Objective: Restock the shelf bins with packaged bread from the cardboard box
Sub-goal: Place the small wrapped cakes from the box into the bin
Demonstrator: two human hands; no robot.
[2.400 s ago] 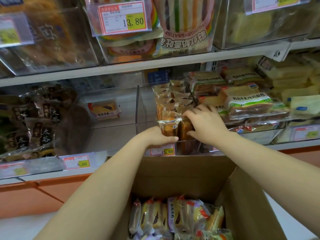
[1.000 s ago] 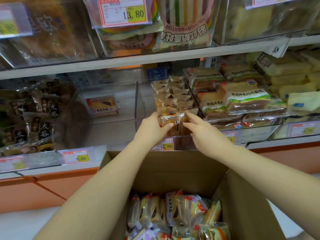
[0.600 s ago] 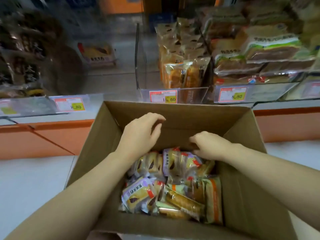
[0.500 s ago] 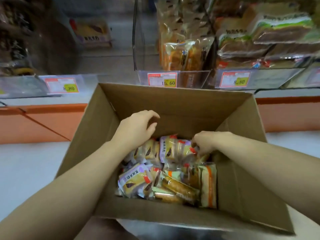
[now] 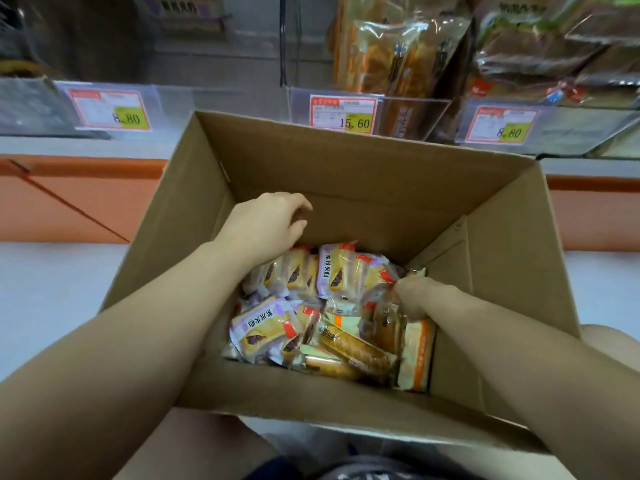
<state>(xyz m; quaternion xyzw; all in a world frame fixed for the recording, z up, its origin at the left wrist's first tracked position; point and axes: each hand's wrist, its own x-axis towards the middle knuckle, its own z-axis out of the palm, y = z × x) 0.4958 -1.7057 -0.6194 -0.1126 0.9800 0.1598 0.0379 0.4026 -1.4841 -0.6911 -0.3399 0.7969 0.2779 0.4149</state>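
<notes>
The open cardboard box (image 5: 349,168) sits low in front of me, its bottom covered with several wrapped bread packs (image 5: 332,306), some purple and yellow, some brown. My left hand (image 5: 266,223) hovers just above the packs at the box's far left, fingers loosely curled and holding nothing. My right hand (image 5: 412,296) is dug into the packs at the right wall and grips a wrapped pack there; its fingertips are buried. The clear shelf bin (image 5: 408,116) with the 15.60 tag stands behind the box and holds upright brown bread packs (image 5: 391,53).
A clear bin with an 8.80 tag (image 5: 110,109) stands at the left on the shelf. Another 8.80 bin (image 5: 498,128) at the right carries stacked loaves (image 5: 554,39). Below runs the orange shelf base (image 5: 69,202), then pale floor (image 5: 52,289). My knees are under the box.
Both hands left the 15.60 shelf bin and dropped into the box. My view tilted down. The right hand has sunk deeper among the packs.
</notes>
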